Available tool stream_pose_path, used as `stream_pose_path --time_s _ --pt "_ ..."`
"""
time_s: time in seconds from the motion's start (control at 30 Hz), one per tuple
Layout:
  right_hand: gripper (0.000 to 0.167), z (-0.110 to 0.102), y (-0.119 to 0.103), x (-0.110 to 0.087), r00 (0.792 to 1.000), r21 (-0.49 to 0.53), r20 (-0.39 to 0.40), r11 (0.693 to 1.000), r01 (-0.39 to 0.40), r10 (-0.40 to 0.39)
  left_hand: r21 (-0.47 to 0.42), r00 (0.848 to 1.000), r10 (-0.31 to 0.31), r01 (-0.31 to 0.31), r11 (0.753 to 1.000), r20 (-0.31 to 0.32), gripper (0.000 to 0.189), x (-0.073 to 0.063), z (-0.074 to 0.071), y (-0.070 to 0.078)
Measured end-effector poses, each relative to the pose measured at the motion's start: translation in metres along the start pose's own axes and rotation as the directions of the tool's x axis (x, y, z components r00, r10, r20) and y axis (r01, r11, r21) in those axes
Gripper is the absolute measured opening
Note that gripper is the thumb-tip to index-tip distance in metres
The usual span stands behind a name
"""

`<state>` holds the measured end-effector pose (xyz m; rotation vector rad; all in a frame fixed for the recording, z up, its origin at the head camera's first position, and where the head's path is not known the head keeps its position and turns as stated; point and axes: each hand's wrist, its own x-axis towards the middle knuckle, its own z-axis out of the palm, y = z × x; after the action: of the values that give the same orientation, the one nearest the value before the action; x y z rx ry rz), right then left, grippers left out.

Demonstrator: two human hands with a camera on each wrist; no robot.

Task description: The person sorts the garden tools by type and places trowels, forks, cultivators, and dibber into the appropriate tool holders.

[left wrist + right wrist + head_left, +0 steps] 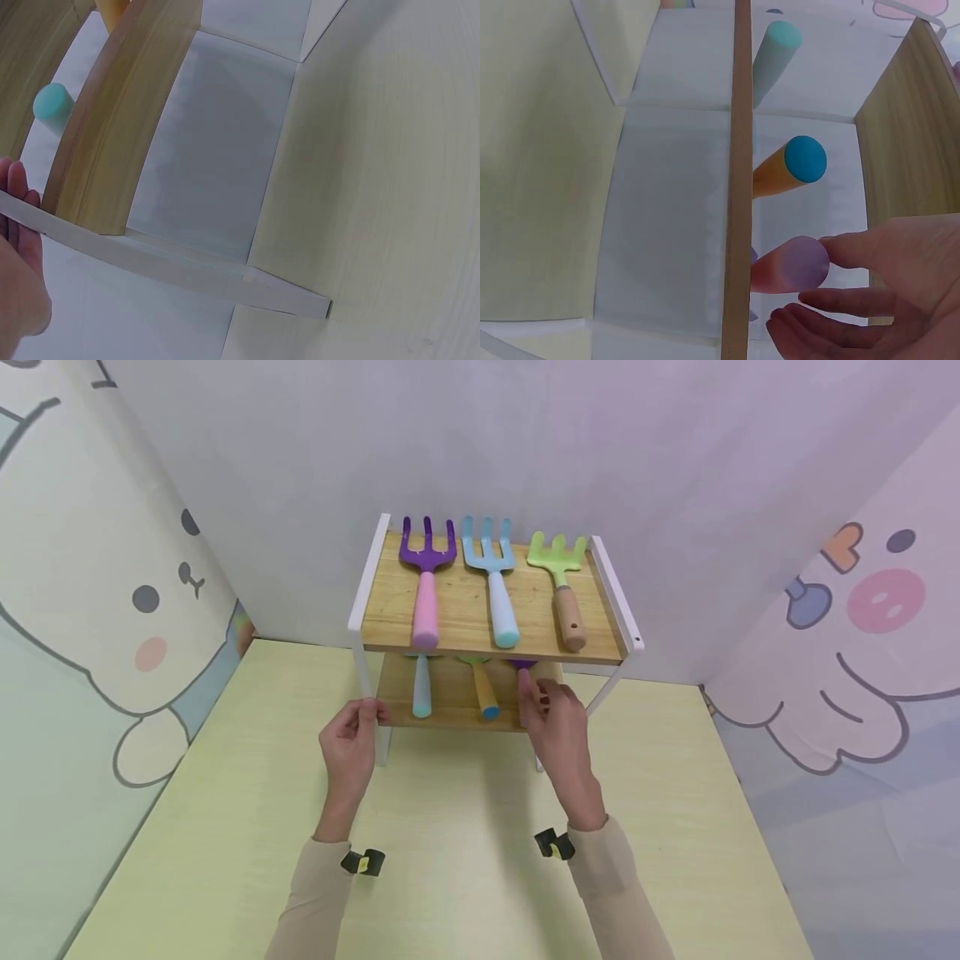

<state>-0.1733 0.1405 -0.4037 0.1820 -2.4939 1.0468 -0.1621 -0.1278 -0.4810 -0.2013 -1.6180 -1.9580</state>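
A two-tier shelf rack with wooden boards and a white frame (367,577) stands ahead. My left hand (352,739) grips its left front post at lower-board height, fingers passing behind the post in the left wrist view. At the right end of the lower shelf (450,721), my right hand (561,727) pinches the pink handle of a purple hand fork (787,268). The thumb lies on one side of the handle end and the fingers on the other. Beside it lie a green hand fork with an orange handle (483,689) and a light-blue handle (422,689). The upper board hides their heads.
On the upper board lie a purple hand fork with pink handle (426,602), a light-blue one (498,597) and a green one with a wooden handle (568,614). The upper board's front edge (480,653) overhangs the right fingers. Cartoon-printed curtains (825,610) enclose the pale table (442,860).
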Motion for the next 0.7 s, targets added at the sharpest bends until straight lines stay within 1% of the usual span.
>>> stream_pose_path --time_s 0.2,0.33,0.47,0.57,0.6,0.7 --pt "0.025 -0.002 -0.001 -0.005 0.995 -0.021 -0.076 0.997 0.069 -0.070 0.019 1.000 -0.003 0.003 1.000 0.000 0.025 -0.001 -0.001 0.000" --pt "0.015 -0.004 0.000 -0.010 0.990 -0.022 -0.095 0.994 0.103 -0.105 0.016 1.000 -0.001 0.001 1.000 -0.001 0.025 -0.001 -0.001 0.000" --pt "0.012 -0.005 0.004 -0.017 0.984 -0.013 -0.111 0.990 0.139 -0.139 0.024 1.000 -0.002 0.002 1.000 0.003 0.025 -0.001 -0.002 0.000" --pt "0.009 -0.006 0.007 -0.022 0.977 0.001 -0.132 0.986 0.168 -0.166 0.041 1.000 -0.013 0.012 0.999 0.009 0.025 -0.002 -0.003 0.002" --pt "0.008 -0.006 0.008 -0.023 0.975 0.005 -0.138 0.984 0.177 -0.175 0.040 1.000 -0.017 0.016 0.999 0.012 0.024 -0.002 -0.003 0.006" --pt "0.005 -0.006 0.012 -0.026 0.966 0.023 -0.160 0.977 0.210 -0.204 0.025 0.999 -0.028 0.027 0.999 0.023 0.021 -0.002 -0.003 0.009"
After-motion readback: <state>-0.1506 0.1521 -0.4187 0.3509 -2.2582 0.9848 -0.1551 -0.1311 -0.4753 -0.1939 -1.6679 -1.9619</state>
